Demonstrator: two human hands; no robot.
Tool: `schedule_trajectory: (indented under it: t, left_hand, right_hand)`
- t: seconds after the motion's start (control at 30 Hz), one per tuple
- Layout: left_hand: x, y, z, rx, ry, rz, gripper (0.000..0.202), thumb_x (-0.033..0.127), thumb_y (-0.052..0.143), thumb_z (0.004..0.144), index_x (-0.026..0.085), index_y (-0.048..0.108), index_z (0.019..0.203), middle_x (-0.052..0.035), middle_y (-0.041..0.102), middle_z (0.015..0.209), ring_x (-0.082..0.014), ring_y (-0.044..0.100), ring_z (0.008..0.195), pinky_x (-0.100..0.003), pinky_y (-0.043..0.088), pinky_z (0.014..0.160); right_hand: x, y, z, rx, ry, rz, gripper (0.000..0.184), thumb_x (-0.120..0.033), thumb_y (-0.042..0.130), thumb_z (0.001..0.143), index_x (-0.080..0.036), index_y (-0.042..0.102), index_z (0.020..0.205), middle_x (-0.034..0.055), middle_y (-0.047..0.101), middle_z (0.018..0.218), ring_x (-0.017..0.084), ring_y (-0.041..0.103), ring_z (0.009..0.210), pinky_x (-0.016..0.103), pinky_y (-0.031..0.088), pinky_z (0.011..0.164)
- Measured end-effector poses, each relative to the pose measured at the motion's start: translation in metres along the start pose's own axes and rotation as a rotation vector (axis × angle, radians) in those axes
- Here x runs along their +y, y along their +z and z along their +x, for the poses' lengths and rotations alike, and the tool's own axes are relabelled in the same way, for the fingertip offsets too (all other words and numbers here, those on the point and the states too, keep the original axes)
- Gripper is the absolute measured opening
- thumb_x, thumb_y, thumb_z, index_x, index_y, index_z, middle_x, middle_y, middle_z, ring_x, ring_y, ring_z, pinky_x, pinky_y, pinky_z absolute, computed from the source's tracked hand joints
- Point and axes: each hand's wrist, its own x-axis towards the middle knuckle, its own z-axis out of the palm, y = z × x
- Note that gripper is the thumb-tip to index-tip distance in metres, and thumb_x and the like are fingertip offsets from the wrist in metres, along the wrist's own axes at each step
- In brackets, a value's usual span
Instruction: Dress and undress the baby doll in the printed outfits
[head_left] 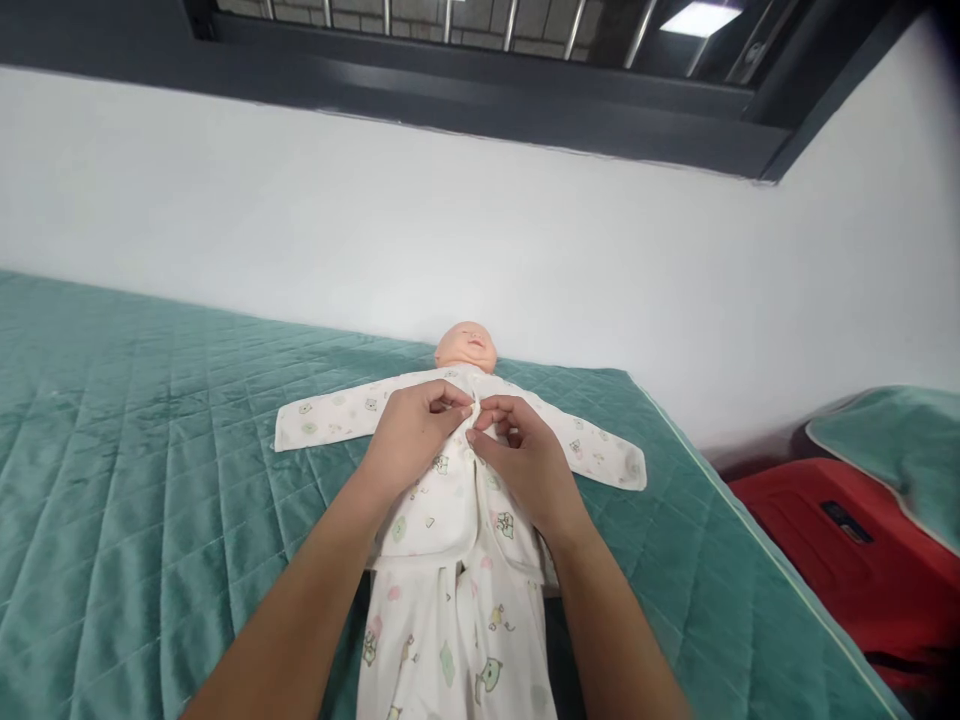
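Note:
A baby doll (pixel 466 347) lies on its back, its head toward the wall. It wears a white printed jacket (pixel 427 520) with both sleeves spread out sideways, and matching trousers (pixel 450 640) below. At the upper chest, my left hand (pixel 421 425) pinches the jacket's front edge between thumb and fingers. Just across from it, my right hand (pixel 521 450) pinches the other front edge, the fingertips of both hands nearly meeting. Whatever fastener lies between the fingertips is too small to make out. Below my hands the jacket's front edges run down close together.
A green quilted cover (pixel 187 450) lies under the doll, its edge running down the right side. Beyond that edge are a red case (pixel 832 560) and another green cloth (pixel 900 440). A white wall (pixel 337 220) and a dark window frame (pixel 450 85) stand behind.

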Motion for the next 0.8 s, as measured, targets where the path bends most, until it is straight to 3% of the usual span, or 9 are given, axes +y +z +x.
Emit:
schedule_trajectory:
  t: [0.3,0.47,0.6,0.8]
  left_hand:
    - [0.0005,0.0017,0.0017,0.047,-0.030,0.001,0.012,0.028,0.066,0.076,0.020,0.074,0.079,-0.0009,0.073,0.081,-0.0155,0.065,0.075,-0.026,0.044,0.067]
    - [0.0033,-0.0002,0.0010,0.045,-0.045,0.025,0.013,0.028,0.066,0.075,0.020,0.075,0.079,-0.0001,0.072,0.077,-0.0148,0.062,0.070,-0.025,0.042,0.064]
    - [0.0040,0.0000,-0.0001,0.046,-0.003,0.059,0.014,0.026,0.064,0.076,0.021,0.076,0.080,0.0003,0.072,0.075,-0.0142,0.060,0.067,-0.025,0.042,0.062]
    - [0.0060,-0.0047,-0.0021,-0.060,0.024,0.102,0.020,0.028,0.060,0.080,0.022,0.077,0.090,0.0024,0.069,0.070,-0.0115,0.053,0.058,-0.024,0.038,0.056]
  right_hand:
    - [0.0038,0.0020,0.0001,-0.007,-0.039,0.013,0.026,-0.027,0.064,0.077,-0.025,0.062,0.103,-0.0007,0.060,0.089,0.015,0.046,0.075,0.030,0.038,0.074]
    - [0.0027,0.0008,0.0014,0.003,0.004,-0.004,0.028,-0.029,0.067,0.074,-0.026,0.063,0.102,-0.0009,0.059,0.094,0.013,0.045,0.071,0.029,0.040,0.070]
    - [0.0032,-0.0002,0.0022,0.044,-0.016,-0.052,0.031,-0.027,0.068,0.073,-0.025,0.064,0.103,0.0018,0.058,0.108,0.016,0.051,0.086,0.030,0.041,0.076]
    - [0.0083,-0.0031,0.0032,0.015,-0.049,-0.065,0.030,-0.029,0.069,0.075,-0.028,0.065,0.105,0.0015,0.057,0.113,0.018,0.051,0.094,0.031,0.043,0.079]
